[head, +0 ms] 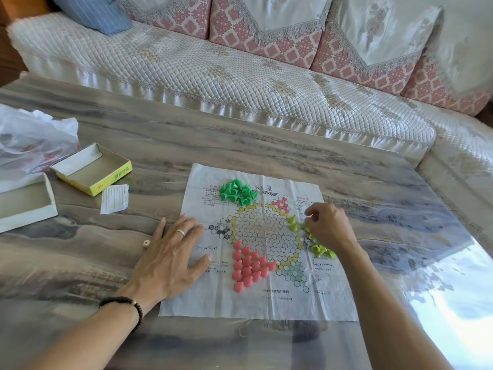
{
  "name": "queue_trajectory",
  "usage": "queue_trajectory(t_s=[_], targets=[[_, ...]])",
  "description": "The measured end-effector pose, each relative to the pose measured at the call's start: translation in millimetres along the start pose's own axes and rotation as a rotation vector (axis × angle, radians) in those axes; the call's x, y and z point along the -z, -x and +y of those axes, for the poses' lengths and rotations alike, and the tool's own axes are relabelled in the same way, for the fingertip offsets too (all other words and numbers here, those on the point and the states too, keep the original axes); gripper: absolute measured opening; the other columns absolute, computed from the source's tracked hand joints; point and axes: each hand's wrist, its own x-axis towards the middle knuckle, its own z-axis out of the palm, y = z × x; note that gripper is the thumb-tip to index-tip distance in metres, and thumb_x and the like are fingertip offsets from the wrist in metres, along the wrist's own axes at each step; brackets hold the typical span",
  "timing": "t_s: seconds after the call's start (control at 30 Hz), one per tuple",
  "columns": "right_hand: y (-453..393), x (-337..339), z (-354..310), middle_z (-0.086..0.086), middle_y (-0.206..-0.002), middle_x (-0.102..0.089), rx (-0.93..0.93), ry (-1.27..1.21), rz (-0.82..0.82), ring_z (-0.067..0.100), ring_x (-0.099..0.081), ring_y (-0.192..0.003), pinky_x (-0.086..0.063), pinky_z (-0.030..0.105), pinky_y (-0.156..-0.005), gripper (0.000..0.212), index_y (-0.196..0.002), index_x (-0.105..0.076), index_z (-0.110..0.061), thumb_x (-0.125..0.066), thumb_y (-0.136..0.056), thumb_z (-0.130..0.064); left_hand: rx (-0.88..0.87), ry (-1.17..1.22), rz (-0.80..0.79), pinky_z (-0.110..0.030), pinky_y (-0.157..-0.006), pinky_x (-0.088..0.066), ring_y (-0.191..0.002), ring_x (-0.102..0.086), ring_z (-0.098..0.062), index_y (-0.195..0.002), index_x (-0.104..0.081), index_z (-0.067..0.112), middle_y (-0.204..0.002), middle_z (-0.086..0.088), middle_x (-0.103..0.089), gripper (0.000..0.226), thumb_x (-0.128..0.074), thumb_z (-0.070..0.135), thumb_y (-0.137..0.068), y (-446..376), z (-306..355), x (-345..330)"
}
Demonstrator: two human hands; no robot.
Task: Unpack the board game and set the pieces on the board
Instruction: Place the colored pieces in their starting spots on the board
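Note:
A creased paper game board (266, 303) lies flat on the table. Several pink cone pieces (249, 265) stand on its lower-left star point. A heap of green pieces (236, 192) lies at its top left. Yellow-green pieces (320, 249) are scattered at the right, and two of them (293, 223) stand on the board. My left hand (170, 255) rests flat with spread fingers on the board's left edge. My right hand (329, 225) hovers over the yellow-green pieces with curled fingers; what it pinches is hidden.
An open yellow box tray (92, 169) and a white box lid (26, 201) sit at the left beside a plastic bag (32, 137). A paper slip (114, 198) and a small die (146, 244) lie nearby. A quilted sofa (213, 76) stands behind the table.

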Motion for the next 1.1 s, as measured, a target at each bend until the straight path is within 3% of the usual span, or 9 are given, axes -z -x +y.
queue_trajectory(t_s=[0.1, 0.27, 0.47, 0.6, 0.73, 0.83, 0.97, 1.1], targets=[[-5.1, 11.5, 12.3, 0.003, -0.093, -0.072, -0.056, 0.013, 0.054, 0.021, -0.066, -0.077, -0.057, 0.037, -0.072, 0.021, -0.101, -0.07, -0.018, -0.055, -0.087, -0.015, 0.004, 0.0, 0.001, -0.05, -0.118, -0.014, -0.145, -0.022, -0.016, -0.14, -0.043, 0.018, -0.15, -0.001, -0.038, 0.073, -0.027, 0.064, -0.086, 0.1, 1.1, 1.1], [-8.0, 8.7, 9.8, -0.002, -0.094, -0.071, 0.004, 0.127, -0.094, 0.017, -0.064, -0.083, -0.055, 0.034, -0.074, 0.02, -0.104, -0.071, -0.021, -0.063, -0.085, -0.021, 0.012, -0.004, -0.017, -0.047, -0.119, -0.008, -0.146, -0.017, -0.014, -0.143, -0.038, 0.019, -0.153, 0.002, -0.031, 0.076, -0.024, 0.066, -0.085, 0.7, 3.0, 3.7], [-10.8, -9.6, 4.1, -0.002, -0.083, -0.071, 0.037, 0.172, -0.107, 0.017, -0.065, -0.07, -0.058, 0.038, -0.066, 0.021, -0.079, -0.068, -0.029, -0.056, -0.083, -0.012, 0.013, 0.012, -0.01, -0.048, -0.119, -0.009, -0.145, -0.018, -0.015, -0.141, -0.041, 0.018, -0.151, 0.001, -0.033, 0.075, -0.031, 0.065, -0.084, 0.7, 4.7, 4.7], [-11.0, -6.5, 2.5, 0.003, -0.097, -0.07, 0.071, 0.098, -0.001, 0.019, -0.066, -0.073, -0.057, 0.036, -0.066, 0.017, -0.099, -0.066, -0.02, -0.05, -0.094, -0.016, 0.007, 0.018, 0.006, -0.049, -0.118, -0.011, -0.144, -0.021, -0.016, -0.139, -0.043, 0.018, -0.15, 0.0, -0.036, 0.074, -0.034, 0.066, -0.083, 1.6, 4.2, 5.8], [1.4, 7.5, -6.2, 0.004, -0.084, -0.069, 0.095, 0.003, 0.029, 0.019, -0.065, -0.065, -0.056, 0.039, -0.064, 0.016, -0.109, -0.058, -0.014, -0.051, -0.094, -0.014, 0.006, 0.013, 0.009, -0.049, -0.119, -0.01, -0.144, -0.021, -0.016, -0.141, -0.042, 0.018, -0.151, 0.0, -0.035, 0.077, -0.033, 0.066, -0.082, 1.8, 4.2, 5.8], [16.5, 8.2, -8.2, -0.005, -0.074, -0.064, 0.044, -0.038, 0.043, 0.016, -0.061, -0.066, -0.049, 0.033, -0.062, 0.022, -0.107, -0.053, -0.013, -0.063, -0.087, -0.015, 0.008, 0.001, 0.003, -0.048, -0.119, -0.009, -0.145, -0.02, -0.015, -0.141, -0.041, 0.019, -0.151, 0.001, -0.034, 0.077, -0.032, 0.066, -0.081, 1.6, 4.5, 6.2], [28.5, 2.3, -7.3, -0.001, -0.079, -0.067, -0.016, -0.074, 0.042, 0.016, -0.062, -0.073, -0.049, 0.029, -0.066, 0.014, -0.096, -0.067, -0.01, -0.065, -0.083, -0.012, 0.007, 0.006, 0.007, -0.047, -0.119, -0.009, -0.145, -0.02, -0.016, -0.141, -0.042, 0.017, -0.151, 0.0, -0.035, 0.076, -0.035, 0.065, -0.081, 1.9, 4.6, 6.6], [32.0, -2.2, -9.5, 0.006, -0.085, -0.072, 0.021, -0.066, 0.015, 0.02, -0.064, -0.075, -0.055, 0.039, -0.074, 0.018, -0.091, -0.074, -0.007, -0.057, -0.085, -0.002, 0.016, 0.011, -0.004, -0.044, -0.119, -0.004, -0.146, -0.016, -0.014, -0.144, -0.039, 0.018, -0.153, 0.001, -0.031, 0.077, -0.036, 0.064, -0.082, 1.7, 5.3, 7.2]])
